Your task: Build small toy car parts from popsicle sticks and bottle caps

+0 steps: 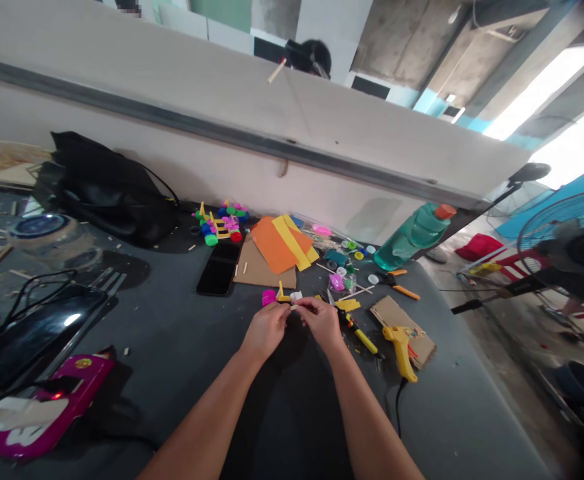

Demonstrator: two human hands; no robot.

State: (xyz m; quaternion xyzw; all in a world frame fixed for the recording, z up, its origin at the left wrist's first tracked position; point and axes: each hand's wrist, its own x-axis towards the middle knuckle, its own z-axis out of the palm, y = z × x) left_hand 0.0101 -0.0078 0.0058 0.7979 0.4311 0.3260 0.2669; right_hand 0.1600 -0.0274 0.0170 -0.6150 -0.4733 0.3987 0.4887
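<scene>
My left hand (266, 330) and my right hand (323, 322) nearly meet over the dark table. Both pinch a short pale stick (293, 307) between their fingertips. Just beyond the fingers lie a magenta bottle cap (269, 297), a white cap (296, 295) and a small yellow piece (281, 291). Close to my right hand are yellow-handled pliers (363, 337) and a yellow strip (348, 305). Farther off, orange sheets (272, 243) and a yellow strip lie on brown cardboard (257, 272). Small models (219, 223) made of coloured caps and yellow sticks stand near the wall.
A black phone (218, 268) lies left of the cardboard. To the right are a yellow glue gun (400, 347) on cardboard, orange-handled pliers (405, 292) and a green bottle (412, 237). At left sit a jar (52, 243), a black bag (107, 187) and a magenta power strip (79, 393).
</scene>
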